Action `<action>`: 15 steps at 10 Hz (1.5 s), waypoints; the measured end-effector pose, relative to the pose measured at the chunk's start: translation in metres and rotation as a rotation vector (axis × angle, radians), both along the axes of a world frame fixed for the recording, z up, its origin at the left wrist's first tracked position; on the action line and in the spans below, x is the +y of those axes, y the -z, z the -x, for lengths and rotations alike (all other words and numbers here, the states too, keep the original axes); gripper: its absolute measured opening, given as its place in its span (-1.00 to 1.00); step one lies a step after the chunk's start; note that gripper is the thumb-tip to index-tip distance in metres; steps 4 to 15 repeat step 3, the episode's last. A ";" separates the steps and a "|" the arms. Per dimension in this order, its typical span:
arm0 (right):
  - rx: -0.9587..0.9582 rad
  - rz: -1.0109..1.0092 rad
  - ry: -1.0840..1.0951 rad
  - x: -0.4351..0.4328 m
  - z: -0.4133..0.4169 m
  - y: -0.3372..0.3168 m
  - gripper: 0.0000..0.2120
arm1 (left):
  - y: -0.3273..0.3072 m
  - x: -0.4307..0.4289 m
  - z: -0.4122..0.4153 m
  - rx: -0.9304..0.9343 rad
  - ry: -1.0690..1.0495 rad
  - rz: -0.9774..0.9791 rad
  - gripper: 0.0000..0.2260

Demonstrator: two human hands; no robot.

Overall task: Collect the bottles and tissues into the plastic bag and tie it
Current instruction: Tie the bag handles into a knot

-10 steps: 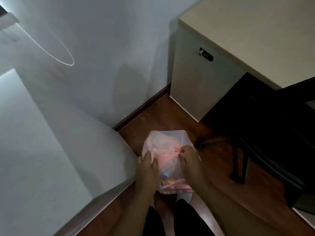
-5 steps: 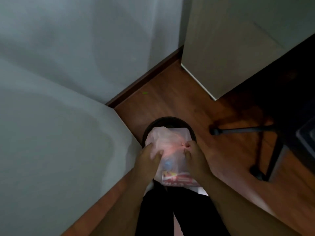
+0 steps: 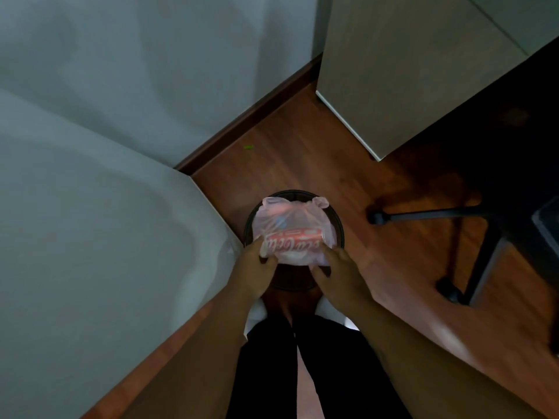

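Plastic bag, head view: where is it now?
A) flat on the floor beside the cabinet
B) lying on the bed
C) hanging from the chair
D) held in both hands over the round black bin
D: the left hand and right hand hold the near edge of the pink plastic bag, and the rim of the round black bin shows around it.

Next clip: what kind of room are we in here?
Probably a bedroom, perhaps in a hotel or dorm: a white-sheeted bed on the left, a pale cabinet by the wall, the wheeled base of a dark chair on the wooden floor, and a small black bin under the plastic bag.
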State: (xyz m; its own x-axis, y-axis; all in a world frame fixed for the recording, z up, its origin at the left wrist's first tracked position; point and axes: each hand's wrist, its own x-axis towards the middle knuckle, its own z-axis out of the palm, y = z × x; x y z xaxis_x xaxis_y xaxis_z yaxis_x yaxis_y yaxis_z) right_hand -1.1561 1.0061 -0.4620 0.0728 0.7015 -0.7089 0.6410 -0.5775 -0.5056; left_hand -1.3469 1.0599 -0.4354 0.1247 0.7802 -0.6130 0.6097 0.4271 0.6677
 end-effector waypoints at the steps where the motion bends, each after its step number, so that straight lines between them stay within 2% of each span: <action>1: -0.002 0.074 -0.009 0.002 0.000 -0.013 -0.41 | -0.014 -0.002 -0.001 -0.001 0.016 -0.031 -0.68; 2: -0.026 0.080 -0.047 0.007 -0.003 -0.039 -0.42 | -0.036 -0.001 0.001 -0.012 0.071 -0.078 -0.72; 3: -0.053 -0.011 -0.074 0.016 -0.005 -0.075 -0.39 | -0.066 -0.001 -0.001 0.019 0.118 -0.113 -0.73; 15: -0.053 -0.011 -0.074 0.016 -0.005 -0.075 -0.39 | -0.066 -0.001 -0.001 0.019 0.118 -0.113 -0.73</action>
